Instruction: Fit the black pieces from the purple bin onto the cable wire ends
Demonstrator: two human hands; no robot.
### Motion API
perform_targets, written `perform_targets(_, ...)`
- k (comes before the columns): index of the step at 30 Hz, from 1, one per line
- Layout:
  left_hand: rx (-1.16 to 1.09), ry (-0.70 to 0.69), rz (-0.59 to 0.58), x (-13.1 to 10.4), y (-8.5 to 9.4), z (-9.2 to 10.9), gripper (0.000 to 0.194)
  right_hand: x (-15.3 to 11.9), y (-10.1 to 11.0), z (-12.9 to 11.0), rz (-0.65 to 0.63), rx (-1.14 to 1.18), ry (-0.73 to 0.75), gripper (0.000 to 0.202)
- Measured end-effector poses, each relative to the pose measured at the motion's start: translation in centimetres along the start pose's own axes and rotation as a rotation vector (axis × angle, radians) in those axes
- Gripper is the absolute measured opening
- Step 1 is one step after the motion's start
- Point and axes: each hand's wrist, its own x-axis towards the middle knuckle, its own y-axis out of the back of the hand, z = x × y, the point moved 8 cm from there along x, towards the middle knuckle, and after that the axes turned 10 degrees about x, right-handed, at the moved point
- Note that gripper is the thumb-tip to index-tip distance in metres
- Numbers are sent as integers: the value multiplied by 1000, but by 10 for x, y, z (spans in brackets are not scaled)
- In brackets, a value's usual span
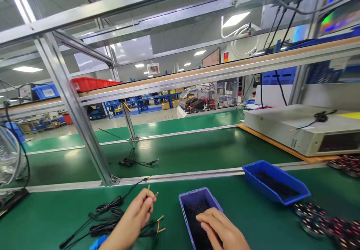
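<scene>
My left hand (140, 208) is closed in a pinch around a thin cable, whose coloured wire ends poke out above the fingertips. Beside it, bundles of black cable (105, 227) lie on the green mat, with orange and yellow bare ends to the right of my wrist. My right hand (219, 227) reaches over a purple-blue bin (182, 208) holding many small dark pieces. Its thumb and fingertips are near each other at the bin's contents; whether anything is between them is too small to tell.
A second blue bin (292, 195) with dark pieces stands right, beside round parts with shiny dots (312, 223). Behind are a grey equipment box (284, 130), a metal upright (81, 122) and another black cable (131, 162). A shelf crosses above.
</scene>
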Motion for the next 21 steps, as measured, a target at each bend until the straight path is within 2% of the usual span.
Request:
perform_targets(4, -247, -21, -211, -7, -67, 45, 40, 1, 5, -1, 21, 99, -137, 25)
perform_targets(6, -297, -21, -231, 0, -91, 57, 39, 1, 7, 1, 37, 124, -218, 23)
perform_targets(8, -338, -32, -197, 11, -104, 61, 36, 2, 8, 5, 46, 150, -281, 22)
perform_targets(11, -375, -60, -148, 22, -112, 56, 29, 1, 10, 11, 83, 240, -338, 20)
perform_targets(14, -374, -81, -87, 23, -108, 49, 23, -1, 15, 13, 131, 305, -352, 17)
perform_targets(17, -355, -72, -45, 21, -103, 43, 18, -1, 17, 9, 132, 281, -333, 16)
perform_targets(21, -343, -81, -47, 21, -103, 43, 14, 0, 19, 3, 136, 244, -282, 15)
